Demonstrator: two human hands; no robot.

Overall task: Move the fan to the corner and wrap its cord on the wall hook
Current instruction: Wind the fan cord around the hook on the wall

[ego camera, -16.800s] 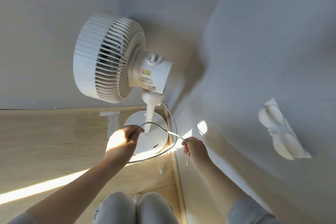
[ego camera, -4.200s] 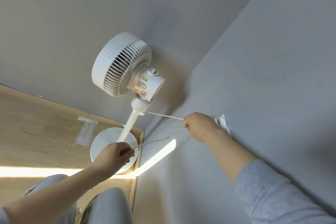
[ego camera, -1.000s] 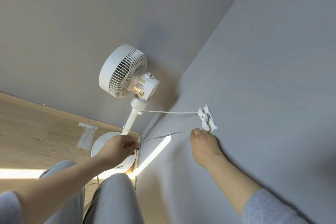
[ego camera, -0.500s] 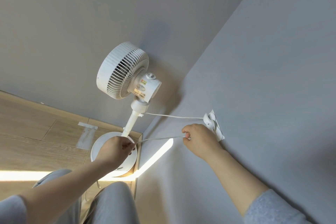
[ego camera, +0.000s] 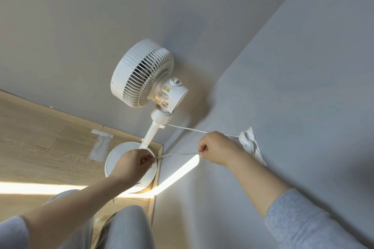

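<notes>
Covering fan base (ego camera: 123,147), left hand (ego camera: 133,164) pinches cord (ego camera: 178,154).

Corner of a domestic room: plain grey walls (ego camera: 81,26), wood-plank floor (ego camera: 40,147), skirting board (ego camera: 60,114), white pedestal fan (ego camera: 141,73).

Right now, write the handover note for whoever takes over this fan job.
Left hand: pinches the cord.
Right hand: pinches the same stretch beside the wall hook; it runs taut between the hands.
Fan: upright in the corner; another cord run goes from its neck to the hook.
Done: fan placed, cord led to the hook.
Left: wind the held slack round the hook; how much remains is hidden.
</notes>
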